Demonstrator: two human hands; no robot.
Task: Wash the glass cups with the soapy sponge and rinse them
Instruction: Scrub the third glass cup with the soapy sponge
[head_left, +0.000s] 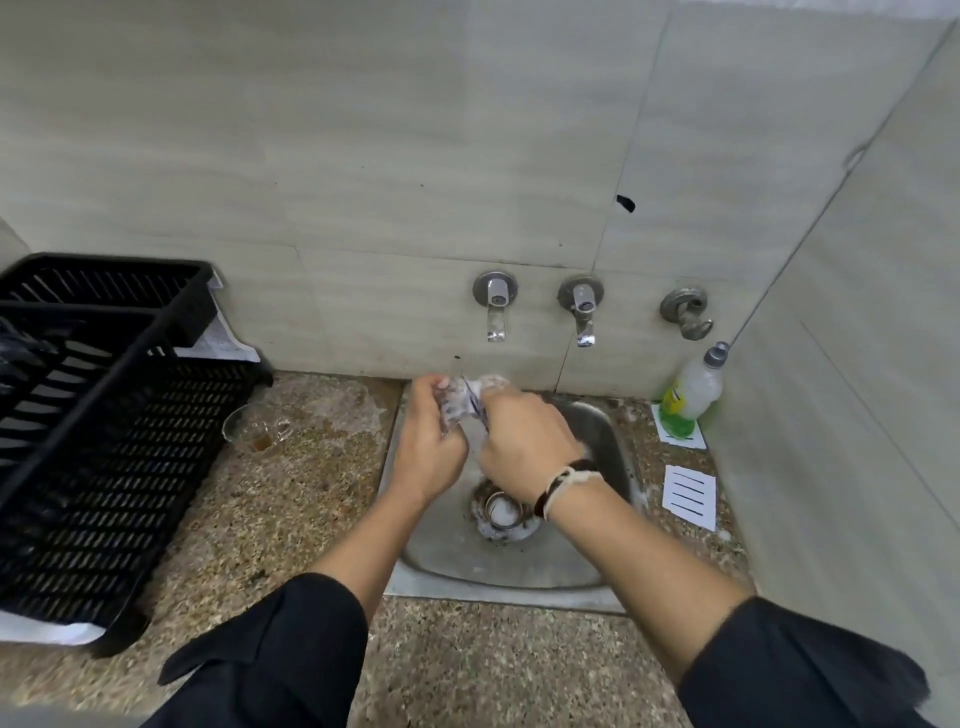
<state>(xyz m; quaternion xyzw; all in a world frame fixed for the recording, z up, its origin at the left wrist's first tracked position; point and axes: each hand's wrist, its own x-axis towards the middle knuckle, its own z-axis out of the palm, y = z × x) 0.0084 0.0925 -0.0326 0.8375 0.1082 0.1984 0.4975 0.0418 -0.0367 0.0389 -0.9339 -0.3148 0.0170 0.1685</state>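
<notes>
Scrubbing: sudsy cup (457, 402) over sink (597, 436).
Fingers: left hand (428, 457) grips cup; right hand (524, 441) pinches sponge (491, 384).
Handling: slippery, fragile; you hold the body.

Both arms wear loose black sleeves (280, 644) pushed up to about the elbow, leaving the forearms bare. The right wrist carries a black band (558, 480) bound with a cream-coloured cord. No rings are visible.
</notes>
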